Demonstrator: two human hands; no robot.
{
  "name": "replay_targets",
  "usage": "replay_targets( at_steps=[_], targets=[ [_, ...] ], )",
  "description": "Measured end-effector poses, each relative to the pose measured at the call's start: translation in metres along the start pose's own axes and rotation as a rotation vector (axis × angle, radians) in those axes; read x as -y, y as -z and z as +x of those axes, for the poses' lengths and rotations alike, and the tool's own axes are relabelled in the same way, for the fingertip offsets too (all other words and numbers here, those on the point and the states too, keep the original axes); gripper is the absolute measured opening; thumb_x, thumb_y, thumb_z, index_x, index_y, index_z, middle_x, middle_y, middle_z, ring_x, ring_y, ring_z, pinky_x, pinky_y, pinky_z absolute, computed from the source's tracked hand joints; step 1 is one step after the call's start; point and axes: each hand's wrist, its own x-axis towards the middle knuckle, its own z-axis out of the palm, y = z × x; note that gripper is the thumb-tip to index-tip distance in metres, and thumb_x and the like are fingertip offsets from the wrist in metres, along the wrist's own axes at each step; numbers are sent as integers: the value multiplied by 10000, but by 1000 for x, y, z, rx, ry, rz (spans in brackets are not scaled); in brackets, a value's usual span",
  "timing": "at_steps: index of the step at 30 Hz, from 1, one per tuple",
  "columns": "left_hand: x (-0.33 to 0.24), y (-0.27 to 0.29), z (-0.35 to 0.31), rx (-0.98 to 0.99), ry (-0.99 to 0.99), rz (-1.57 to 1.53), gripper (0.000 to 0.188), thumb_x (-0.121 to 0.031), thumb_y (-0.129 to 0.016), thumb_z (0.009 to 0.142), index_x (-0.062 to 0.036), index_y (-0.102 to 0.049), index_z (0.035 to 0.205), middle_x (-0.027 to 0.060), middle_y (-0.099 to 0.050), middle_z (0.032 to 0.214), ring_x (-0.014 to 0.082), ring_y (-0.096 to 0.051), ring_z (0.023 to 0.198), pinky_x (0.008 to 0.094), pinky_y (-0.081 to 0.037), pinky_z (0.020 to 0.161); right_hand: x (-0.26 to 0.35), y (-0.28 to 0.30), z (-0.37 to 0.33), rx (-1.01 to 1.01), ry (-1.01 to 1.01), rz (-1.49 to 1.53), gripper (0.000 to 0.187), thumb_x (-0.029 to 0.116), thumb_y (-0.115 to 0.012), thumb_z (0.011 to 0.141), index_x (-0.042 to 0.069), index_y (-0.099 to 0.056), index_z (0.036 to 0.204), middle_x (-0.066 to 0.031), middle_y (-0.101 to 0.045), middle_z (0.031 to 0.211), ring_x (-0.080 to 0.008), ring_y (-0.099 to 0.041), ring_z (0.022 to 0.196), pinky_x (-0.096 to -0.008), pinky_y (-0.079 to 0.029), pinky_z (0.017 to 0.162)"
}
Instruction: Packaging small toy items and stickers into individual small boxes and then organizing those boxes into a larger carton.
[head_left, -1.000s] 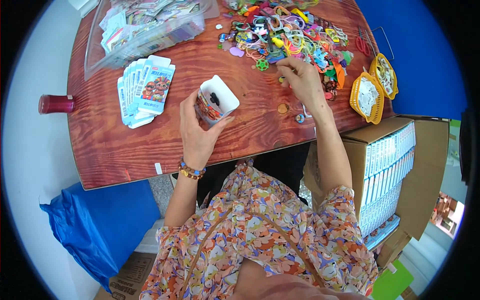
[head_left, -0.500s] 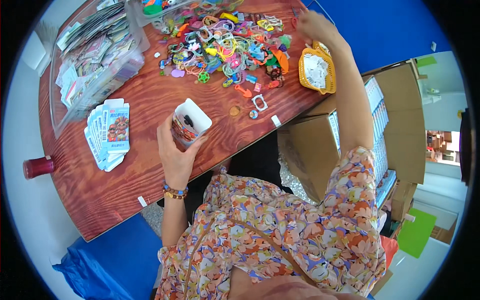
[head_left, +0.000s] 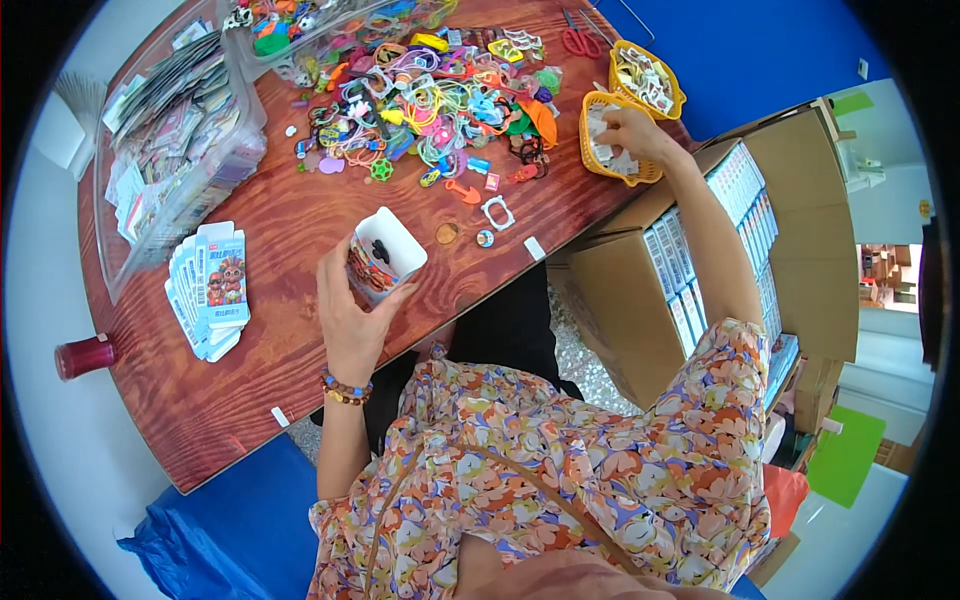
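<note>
My left hand [head_left: 350,325] is wrapped round a small printed carton [head_left: 400,241], holding it upright and tilted over the table. Its top is uncovered, and a small black item [head_left: 380,250] lies inside. At the far right of the table, my right hand [head_left: 635,135] reaches into the nearer yellow basket [head_left: 588,165], which holds small white packets [head_left: 603,153]. Those fingers are bent down among the packets; whatever they pinch is hidden. Behind it stands a second yellow basket [head_left: 681,100] with small white and yellowish pieces.
A heap of colourful small toys [head_left: 420,115] covers the table's far middle. Red-handled scissors [head_left: 582,42] lie near the baskets. Flat blue cartons [head_left: 225,290] are fanned at left, beside a clear bin [head_left: 120,255] of cards. A cardboard box [head_left: 612,290] of packed cartons stands at right.
My right hand has come nearer, from beside the scissors down into the nearer basket. My left hand still holds the carton in about the same place. The view has shifted slightly.
</note>
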Motion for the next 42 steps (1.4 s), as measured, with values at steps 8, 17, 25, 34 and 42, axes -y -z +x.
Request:
replay_targets(
  at_steps=[8,17,25,34,42],
  targets=[
    [-13,-8,12,95,-24,17,803,-180,-895,667,1,-483,1331,174,-561,1196,346,-566,1106,431,-479,925,-29,3,1,-71,28,227,176,148,-656,875,-18,-676,931,-77,-671,751,-138,-633,542,-285,-481,535],
    [-14,-18,22,67,-76,3,832,-222,-892,668,-6,-473,1353,181,-548,1226,355,-541,1145,430,-462,972,-35,11,-12,-189,11,189,255,12,-669,827,-33,-615,1073,-41,-622,740,-99,-583,551,-251,-462,471],
    [-12,-13,16,112,-7,-28,803,-163,-891,668,-6,-487,1344,166,-555,1226,327,-558,1130,420,-473,954,-33,7,-8,-127,167,262,453,-21,-682,803,-12,-577,1244,-17,-623,805,-80,-610,732,-229,-451,619],
    [-14,-17,18,121,-67,5,813,-214,-894,670,-10,-488,1344,163,-561,1212,329,-561,1118,420,-474,946,-32,11,-11,-79,163,306,144,164,-696,875,23,-672,859,5,-637,721,-65,-603,710,-227,-470,644],
    [-21,-27,21,98,-55,-81,839,-256,-900,651,-4,-485,1336,172,-552,1208,339,-563,1111,419,-480,941,-20,13,-23,-263,221,170,229,194,-673,914,6,-690,1043,-6,-665,881,-105,-614,834,-262,-483,731]
  ],
)
